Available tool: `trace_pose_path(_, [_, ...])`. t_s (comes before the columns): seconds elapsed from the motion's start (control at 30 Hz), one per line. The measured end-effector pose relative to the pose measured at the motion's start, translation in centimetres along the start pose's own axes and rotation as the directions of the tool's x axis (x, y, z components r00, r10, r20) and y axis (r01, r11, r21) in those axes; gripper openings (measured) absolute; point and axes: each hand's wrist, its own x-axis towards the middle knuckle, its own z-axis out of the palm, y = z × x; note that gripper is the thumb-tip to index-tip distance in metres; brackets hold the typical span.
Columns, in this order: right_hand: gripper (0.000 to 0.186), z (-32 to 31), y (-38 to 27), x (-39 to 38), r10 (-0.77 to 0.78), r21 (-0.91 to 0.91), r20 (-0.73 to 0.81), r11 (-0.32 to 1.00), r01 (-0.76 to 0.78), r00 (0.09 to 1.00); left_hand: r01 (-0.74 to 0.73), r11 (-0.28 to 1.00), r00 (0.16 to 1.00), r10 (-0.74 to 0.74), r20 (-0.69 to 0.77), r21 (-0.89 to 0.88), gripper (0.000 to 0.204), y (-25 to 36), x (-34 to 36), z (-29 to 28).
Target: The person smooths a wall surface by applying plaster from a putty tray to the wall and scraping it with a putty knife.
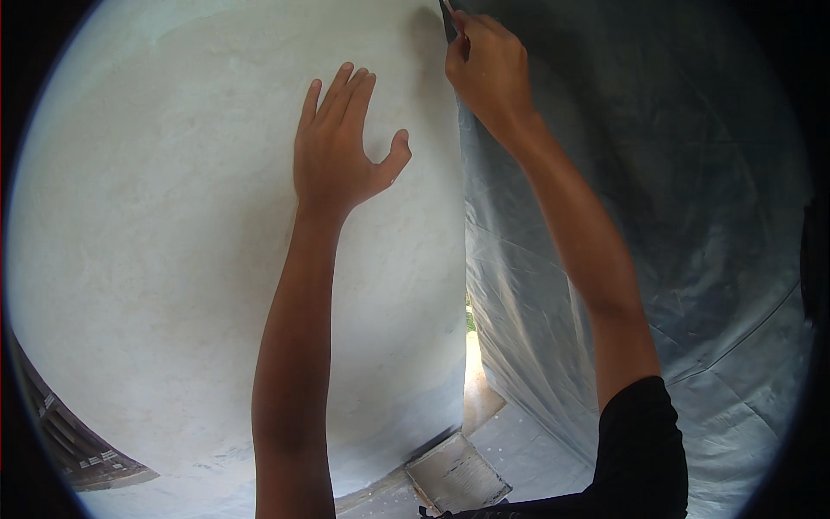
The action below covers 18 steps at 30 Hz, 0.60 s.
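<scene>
- Fingers of the right hand (pixel 491 73) pinch a slim tool (pixel 449 9) at the top centre of the frame, by the right edge of the white wall (pixel 173 216).
- Left hand (pixel 335 164), upper left of centre: fingers outstretched, thumb apart, grasping nothing, over the wall.
- Grey plastic sheet (pixel 692 216) hangs at right.

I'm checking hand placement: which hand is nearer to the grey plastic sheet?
Right. The right hand is in front of the plastic sheet, near its left edge; the left hand is spread over the pale wall, farther left.

Dim, soft light — fisheye-bent edges
</scene>
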Motion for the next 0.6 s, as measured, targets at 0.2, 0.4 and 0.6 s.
trace_pose_path(0.2, [0.025, 4.1, 1.0, 1.3, 0.064, -0.249, 0.135, 0.968, -0.029, 0.989, 0.000, 1.000, 1.000, 0.000, -0.001, -0.007, 0.059, 0.1, 0.1, 0.1])
trace_pose_path(0.4, [0.020, 3.0, -0.2, -3.0, -0.048, -0.270, 0.173, 0.958, 0.094, 0.984, -0.001, 1.000, 1.000, 0.001, -0.009, -0.019, 0.059, 0.2, 0.1, 0.1])
trace_pose_path(0.6, [0.023, -1.2, -0.8, -1.8, -0.077, 0.000, 0.094, 0.997, 0.078, 0.993, 0.006, 1.000, 1.000, -0.006, 0.009, 0.004, 0.059, 0.2, 0.2, 0.2])
